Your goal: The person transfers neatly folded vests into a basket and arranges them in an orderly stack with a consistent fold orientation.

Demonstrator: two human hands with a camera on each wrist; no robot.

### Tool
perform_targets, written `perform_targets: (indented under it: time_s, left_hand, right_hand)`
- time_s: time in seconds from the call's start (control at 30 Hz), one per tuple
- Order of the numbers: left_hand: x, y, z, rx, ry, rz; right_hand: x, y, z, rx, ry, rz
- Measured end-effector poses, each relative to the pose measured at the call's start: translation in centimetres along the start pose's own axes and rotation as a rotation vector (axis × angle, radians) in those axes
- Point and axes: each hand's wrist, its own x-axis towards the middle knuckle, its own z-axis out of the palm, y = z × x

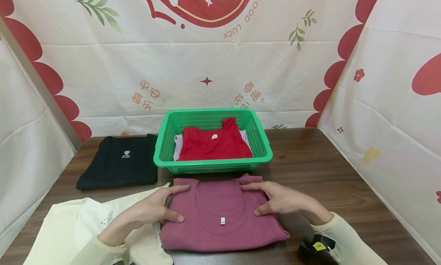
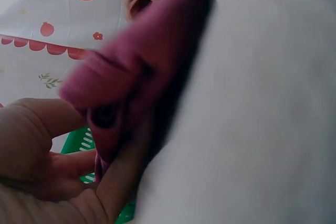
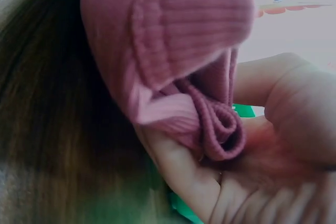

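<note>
A folded mauve shirt (image 1: 220, 211) with a small white label at its neckline lies at the front of the table. My left hand (image 1: 151, 207) grips its left side, and my right hand (image 1: 284, 200) grips its right side. In the left wrist view the thumb lies over the layered edge while fingers (image 2: 123, 177) reach beneath it. The right wrist view shows ribbed, rolled fabric (image 3: 194, 30) with fingers (image 3: 173, 156) under it. Just behind the shirt stands a green basket (image 1: 213, 165), holding a folded red top (image 1: 213, 144) over pale lilac cloth.
A folded black shirt (image 1: 120, 163) lies left of the basket. Cream-coloured clothing (image 1: 62, 226) covers the front left, partly under my left forearm. The brown wooden table (image 1: 327, 173) extends to the right. A printed white cloth (image 1: 206, 66) hangs along the back.
</note>
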Motion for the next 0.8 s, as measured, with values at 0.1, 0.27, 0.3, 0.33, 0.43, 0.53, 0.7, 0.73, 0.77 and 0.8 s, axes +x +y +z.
perform_targets:
  time_s: [0.1, 0.27, 0.3, 0.33, 0.43, 0.53, 0.7, 0.73, 0.77, 0.8]
  left_hand:
    - [-0.2, 0.2, -0.1, 0.031, 0.003, -0.001]
    - [-0.8, 0.7, -0.4, 0.058, 0.013, -0.027]
    - [-0.9, 0.8, -0.5, 0.053, 0.007, -0.027]
    - [-1.0, 0.9, -0.5, 0.045, -0.001, -0.026]
    - [-1.3, 1.3, -0.7, 0.013, -0.027, -0.017]
    - [-1.5, 1.5, -0.8, -0.015, -0.044, -0.006]
    - [-1.8, 2.0, -0.8, -0.048, -0.064, 0.002]
    - [-1.8, 2.1, -0.8, -0.055, -0.069, 0.004]
    - [-1.9, 2.2, -0.8, -0.054, -0.073, 0.010]
    - [-2.0, 2.4, -0.9, -0.050, -0.075, 0.016]
  right_hand:
    - [-0.2, -0.1, -0.3, 0.005, -0.006, 0.003]
    - [-0.8, -0.5, -0.9, 0.043, -0.023, 0.017]
    - [-0.9, -0.6, -1.1, 0.050, -0.027, 0.023]
    - [-1.0, -0.7, -1.2, 0.055, -0.029, 0.028]
    - [-1.3, -1.0, -1.5, 0.056, -0.031, 0.030]
    - [-1.6, -1.2, -1.7, 0.056, -0.025, 0.033]
    - [-2.2, -1.5, -2.2, 0.062, -0.015, 0.035]
    - [-2.4, -1.6, -2.3, 0.061, -0.014, 0.033]
    - [-2.5, -1.7, -2.4, 0.059, -0.013, 0.025]
    - [-2.7, -1.7, -2.5, 0.057, -0.011, 0.018]
